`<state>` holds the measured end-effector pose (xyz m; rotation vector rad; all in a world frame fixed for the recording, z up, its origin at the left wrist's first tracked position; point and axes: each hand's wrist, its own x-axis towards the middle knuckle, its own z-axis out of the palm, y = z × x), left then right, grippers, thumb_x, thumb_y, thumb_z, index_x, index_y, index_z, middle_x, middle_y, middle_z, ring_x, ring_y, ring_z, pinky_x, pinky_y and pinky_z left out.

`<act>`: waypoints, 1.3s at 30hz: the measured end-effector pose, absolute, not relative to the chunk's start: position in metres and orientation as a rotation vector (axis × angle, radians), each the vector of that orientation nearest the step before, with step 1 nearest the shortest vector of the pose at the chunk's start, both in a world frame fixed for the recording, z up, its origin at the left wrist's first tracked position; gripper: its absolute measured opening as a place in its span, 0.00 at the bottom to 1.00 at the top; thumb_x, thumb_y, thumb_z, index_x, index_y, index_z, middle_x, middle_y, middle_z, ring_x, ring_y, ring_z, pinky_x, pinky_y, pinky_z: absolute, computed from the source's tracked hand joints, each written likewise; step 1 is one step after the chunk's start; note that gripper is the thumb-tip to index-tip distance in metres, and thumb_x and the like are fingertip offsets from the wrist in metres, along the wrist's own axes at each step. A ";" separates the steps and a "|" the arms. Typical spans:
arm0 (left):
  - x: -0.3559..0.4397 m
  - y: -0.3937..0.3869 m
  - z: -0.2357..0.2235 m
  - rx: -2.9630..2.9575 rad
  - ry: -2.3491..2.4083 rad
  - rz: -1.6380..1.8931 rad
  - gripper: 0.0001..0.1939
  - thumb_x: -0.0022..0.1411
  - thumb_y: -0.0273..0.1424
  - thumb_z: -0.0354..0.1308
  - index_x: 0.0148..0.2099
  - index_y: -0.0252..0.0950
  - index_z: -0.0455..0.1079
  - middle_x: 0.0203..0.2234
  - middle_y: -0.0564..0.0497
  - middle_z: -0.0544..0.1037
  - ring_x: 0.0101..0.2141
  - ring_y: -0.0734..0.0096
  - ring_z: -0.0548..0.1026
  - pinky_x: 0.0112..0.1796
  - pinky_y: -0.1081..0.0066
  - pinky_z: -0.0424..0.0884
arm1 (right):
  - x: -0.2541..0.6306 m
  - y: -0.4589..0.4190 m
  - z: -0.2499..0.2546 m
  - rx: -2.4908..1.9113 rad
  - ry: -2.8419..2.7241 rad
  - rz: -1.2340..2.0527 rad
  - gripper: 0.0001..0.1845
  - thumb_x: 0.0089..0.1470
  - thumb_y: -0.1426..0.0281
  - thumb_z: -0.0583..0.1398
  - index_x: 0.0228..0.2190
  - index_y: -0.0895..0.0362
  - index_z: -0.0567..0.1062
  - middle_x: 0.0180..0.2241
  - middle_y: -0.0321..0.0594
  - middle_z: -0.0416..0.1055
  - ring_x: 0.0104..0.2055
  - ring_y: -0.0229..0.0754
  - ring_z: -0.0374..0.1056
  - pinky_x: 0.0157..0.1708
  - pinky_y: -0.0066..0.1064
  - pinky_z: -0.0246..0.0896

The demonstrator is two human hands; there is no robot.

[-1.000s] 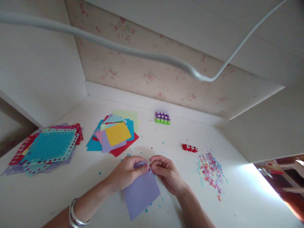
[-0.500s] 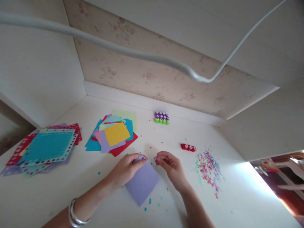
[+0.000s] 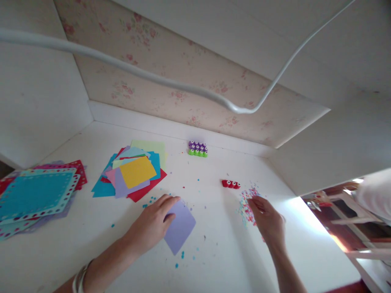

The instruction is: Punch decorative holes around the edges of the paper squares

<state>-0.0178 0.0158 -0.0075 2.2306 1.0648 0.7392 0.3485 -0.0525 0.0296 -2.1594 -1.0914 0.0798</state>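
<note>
A square sheet of purple paper [image 3: 181, 228] lies tilted on the white table. My left hand [image 3: 157, 217] is at its left edge, fingers curled over the sheet and thumb resting on it; the far left corner is partly hidden. Off to the right, my right hand [image 3: 269, 219] hovers over a pile of multicoloured paper confetti [image 3: 246, 209]. Its thumb and fingertips are pinched together, and whatever is between them is too small to make out. Loose blue confetti bits [image 3: 182, 255] are scattered around the purple sheet.
Red eye-topped pieces [image 3: 231, 184] stand in a row left of the confetti; purple and green ones [image 3: 198, 149] are near the wall. Plain coloured papers [image 3: 139, 173] lie left of centre. Farther left is a stack of papers with punched borders [image 3: 45, 191]. A white cable [image 3: 183, 86] crosses above.
My right hand has moved right, from beside the purple paper to the confetti pile. My left hand has loosened from its pinch at the paper's corner but stays on the sheet. The view has shifted right.
</note>
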 end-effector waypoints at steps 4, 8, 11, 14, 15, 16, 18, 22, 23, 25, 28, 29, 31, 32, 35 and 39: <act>-0.018 0.016 -0.002 2.452 1.084 0.769 0.16 0.68 0.27 0.53 0.56 0.40 0.67 0.50 0.46 0.73 0.49 0.60 0.74 0.48 0.62 0.71 | 0.390 -0.053 0.036 -2.338 -1.253 -0.057 0.21 0.46 0.50 0.58 0.34 0.52 0.77 0.30 0.42 0.81 0.38 0.55 0.77 0.42 0.46 0.69; -0.020 0.014 0.012 2.596 1.191 0.752 0.09 0.70 0.32 0.51 0.44 0.40 0.73 0.40 0.47 0.76 0.41 0.59 0.75 0.46 0.56 0.68 | 0.405 -0.045 0.042 -2.351 -1.405 -0.078 0.19 0.49 0.55 0.54 0.36 0.50 0.78 0.33 0.40 0.81 0.34 0.51 0.78 0.37 0.40 0.69; -0.018 0.006 0.016 2.630 1.197 0.681 0.11 0.70 0.34 0.50 0.42 0.40 0.73 0.37 0.48 0.77 0.38 0.59 0.75 0.44 0.56 0.68 | 0.401 -0.030 0.052 -2.331 -1.437 -0.117 0.19 0.51 0.56 0.54 0.38 0.50 0.79 0.33 0.40 0.81 0.34 0.51 0.77 0.36 0.39 0.69; -0.013 -0.003 0.015 2.620 1.176 0.587 0.10 0.67 0.37 0.54 0.46 0.40 0.73 0.40 0.47 0.78 0.41 0.55 0.75 0.45 0.53 0.68 | 0.381 -0.002 0.065 -2.216 -1.488 -0.028 0.19 0.52 0.55 0.56 0.39 0.51 0.79 0.32 0.40 0.81 0.35 0.50 0.77 0.37 0.38 0.70; -0.012 -0.005 0.014 2.607 1.165 0.552 0.11 0.66 0.38 0.56 0.47 0.41 0.73 0.41 0.47 0.78 0.42 0.54 0.75 0.46 0.52 0.67 | 0.371 0.010 0.069 -2.169 -1.536 0.024 0.19 0.53 0.55 0.56 0.40 0.51 0.79 0.33 0.40 0.81 0.36 0.49 0.77 0.38 0.38 0.70; -0.011 -0.007 0.013 2.591 1.155 0.521 0.11 0.65 0.38 0.57 0.48 0.41 0.73 0.42 0.48 0.78 0.43 0.53 0.74 0.47 0.51 0.67 | 0.359 0.024 0.072 -2.135 -1.602 0.071 0.18 0.55 0.56 0.56 0.40 0.52 0.79 0.34 0.40 0.81 0.36 0.48 0.77 0.39 0.37 0.70; -0.010 -0.008 0.012 2.565 1.142 0.483 0.13 0.63 0.38 0.60 0.48 0.42 0.73 0.45 0.48 0.77 0.46 0.52 0.74 0.49 0.49 0.65 | 0.334 0.055 0.075 -2.097 -1.776 0.134 0.18 0.59 0.60 0.54 0.42 0.53 0.79 0.37 0.41 0.81 0.38 0.46 0.77 0.41 0.35 0.69; -0.012 -0.004 0.009 2.566 1.124 0.493 0.17 0.61 0.39 0.62 0.52 0.41 0.72 0.52 0.45 0.74 0.51 0.51 0.71 0.54 0.49 0.62 | 0.295 0.122 0.065 -2.027 -1.983 0.208 0.17 0.60 0.68 0.55 0.48 0.53 0.78 0.47 0.39 0.78 0.44 0.43 0.75 0.47 0.31 0.66; -0.012 -0.003 0.008 2.571 1.129 0.504 0.17 0.62 0.39 0.61 0.52 0.41 0.72 0.53 0.45 0.74 0.52 0.51 0.71 0.54 0.49 0.62 | 0.290 0.137 0.061 -2.023 -2.014 0.202 0.19 0.60 0.70 0.55 0.51 0.54 0.76 0.51 0.41 0.75 0.47 0.43 0.73 0.50 0.31 0.64; -0.014 0.000 0.007 2.572 1.153 0.521 0.17 0.64 0.38 0.59 0.54 0.40 0.72 0.55 0.44 0.72 0.54 0.51 0.69 0.55 0.49 0.62 | 0.284 0.162 0.050 -2.040 -2.044 0.177 0.22 0.60 0.75 0.54 0.55 0.58 0.72 0.57 0.46 0.70 0.55 0.46 0.69 0.55 0.33 0.59; -0.016 0.004 0.005 2.554 1.205 0.513 0.20 0.64 0.38 0.58 0.57 0.39 0.70 0.59 0.43 0.69 0.56 0.50 0.67 0.55 0.50 0.61 | 0.286 0.184 0.037 -2.090 -2.060 0.156 0.22 0.61 0.76 0.53 0.55 0.62 0.72 0.57 0.51 0.69 0.57 0.48 0.66 0.55 0.33 0.57; -0.016 0.005 0.005 2.544 1.215 0.505 0.21 0.64 0.38 0.58 0.58 0.39 0.69 0.60 0.42 0.68 0.57 0.50 0.67 0.56 0.50 0.61 | 0.287 0.187 0.034 -2.106 -2.064 0.155 0.20 0.61 0.75 0.53 0.53 0.62 0.73 0.55 0.52 0.71 0.56 0.48 0.67 0.54 0.33 0.58; -0.017 0.007 0.004 2.521 1.222 0.494 0.24 0.62 0.39 0.60 0.59 0.37 0.68 0.61 0.41 0.67 0.58 0.50 0.66 0.57 0.50 0.59 | 0.291 0.187 0.030 -2.129 -2.069 0.154 0.16 0.61 0.73 0.54 0.48 0.61 0.76 0.50 0.52 0.74 0.53 0.49 0.69 0.52 0.33 0.59; -0.017 0.007 0.004 2.509 1.217 0.493 0.25 0.62 0.39 0.60 0.59 0.37 0.67 0.60 0.42 0.67 0.58 0.50 0.65 0.57 0.50 0.59 | 0.292 0.185 0.029 -2.133 -2.073 0.157 0.15 0.61 0.72 0.55 0.45 0.61 0.77 0.49 0.52 0.75 0.52 0.49 0.70 0.50 0.33 0.60; -0.018 0.008 0.005 2.464 1.204 0.509 0.25 0.62 0.40 0.61 0.59 0.38 0.66 0.58 0.44 0.70 0.57 0.51 0.65 0.57 0.50 0.58 | 0.294 0.170 0.028 -2.110 -2.087 0.199 0.12 0.60 0.70 0.57 0.41 0.60 0.78 0.46 0.52 0.76 0.48 0.50 0.72 0.48 0.34 0.61; -0.019 0.008 0.006 2.406 1.214 0.543 0.27 0.61 0.38 0.63 0.61 0.40 0.64 0.54 0.46 0.72 0.54 0.53 0.66 0.55 0.51 0.60 | 0.289 0.134 0.024 -2.027 -2.061 0.315 0.11 0.59 0.69 0.57 0.42 0.56 0.77 0.39 0.47 0.79 0.43 0.50 0.75 0.46 0.37 0.65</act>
